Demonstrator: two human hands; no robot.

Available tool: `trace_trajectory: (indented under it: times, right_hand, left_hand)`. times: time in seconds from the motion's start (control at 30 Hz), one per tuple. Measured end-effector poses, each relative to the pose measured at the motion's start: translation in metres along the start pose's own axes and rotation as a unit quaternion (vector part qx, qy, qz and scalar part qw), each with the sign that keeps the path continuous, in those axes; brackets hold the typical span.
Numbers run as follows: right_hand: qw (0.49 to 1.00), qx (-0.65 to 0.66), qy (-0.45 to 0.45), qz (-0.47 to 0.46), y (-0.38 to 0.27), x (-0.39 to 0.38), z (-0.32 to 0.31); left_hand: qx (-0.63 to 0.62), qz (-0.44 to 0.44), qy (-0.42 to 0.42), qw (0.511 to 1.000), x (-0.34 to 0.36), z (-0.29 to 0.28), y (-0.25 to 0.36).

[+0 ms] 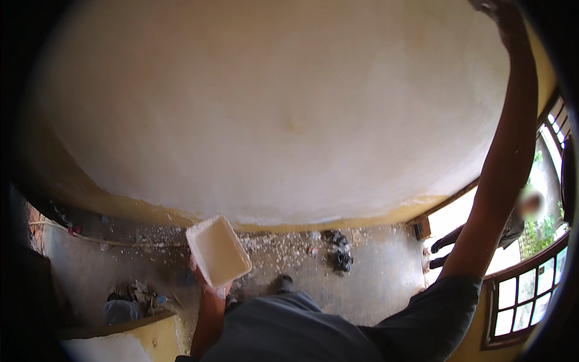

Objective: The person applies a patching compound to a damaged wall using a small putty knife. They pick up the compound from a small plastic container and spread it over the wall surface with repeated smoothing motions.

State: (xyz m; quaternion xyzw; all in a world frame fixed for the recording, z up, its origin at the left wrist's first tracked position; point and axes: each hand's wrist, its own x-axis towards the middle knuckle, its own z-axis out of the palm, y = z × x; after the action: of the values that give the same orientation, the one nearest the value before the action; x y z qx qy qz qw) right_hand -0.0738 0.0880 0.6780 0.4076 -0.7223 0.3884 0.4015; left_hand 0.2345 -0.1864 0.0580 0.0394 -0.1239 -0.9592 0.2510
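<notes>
My left hand (211, 289) is closed under a rectangular tub (237, 241) with a whitish, crusted rim, holding it low in front of the wall. Pale cream material, smooth on top, coats or fills its inside. High at the upper right, my right arm stretches up along the wall. My right hand (490, 8) is at the picture's top edge, its fingers curled and partly cut off. Whatever it may hold is out of sight. The broad wall (289, 120) ahead bears a whitish coat, with yellow paint showing along its lower edge and left side.
White crumbs and flakes litter the floor (362, 289) along the wall, near black plastic bags (341, 250). A low yellow partition (160, 338) and a debris heap (142, 295) lie at the left. Another person (512, 226) is by the bright opening at right, beside a barred window (531, 292).
</notes>
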Motion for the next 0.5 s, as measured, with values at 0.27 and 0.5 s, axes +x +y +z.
trace_trajectory:
  times: [0.27, 0.5]
  right_hand:
    - [0.994, 0.004, -0.104, 0.009, -0.036, 0.001, 0.152]
    - [0.963, -0.241, -0.077, -0.095, -0.035, 0.003, 0.256]
  left_hand:
    - [0.035, -0.043, -0.014, 0.998, 0.021, 0.000, 0.004]
    - [0.017, -0.019, -0.073, 0.997, 0.012, 0.011, 0.008]
